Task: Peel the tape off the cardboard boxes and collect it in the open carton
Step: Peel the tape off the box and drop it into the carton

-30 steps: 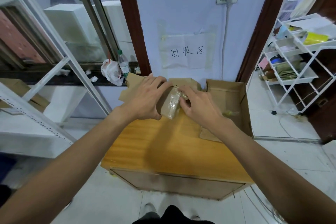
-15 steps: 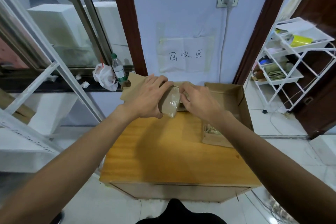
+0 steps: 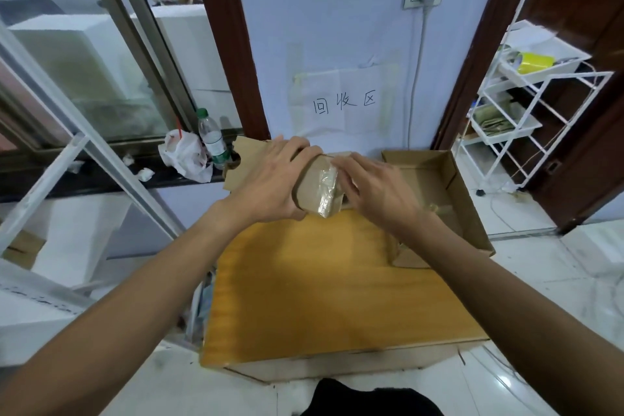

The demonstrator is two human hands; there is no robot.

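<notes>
Left hand (image 3: 270,182): wrapped around the flattened cardboard box (image 3: 251,159), fingers curled over its top edge, thumb under its near corner; it holds the box up above the far edge of the wooden table (image 3: 324,294)
Right hand (image 3: 374,189): fingers bent onto the clear tape (image 3: 326,187) on the box's folded end; whether they pinch a loose edge cannot be told
Tape: shiny strip stuck across the box end, between the two hands
Open carton (image 3: 452,179): on the table's far right corner, just beside the right hand; crumpled tape scraps (image 3: 439,209) lie inside
Behind: water bottle (image 3: 212,138) and plastic bag (image 3: 184,155) on the sill; paper sign (image 3: 344,101) on the wall
</notes>
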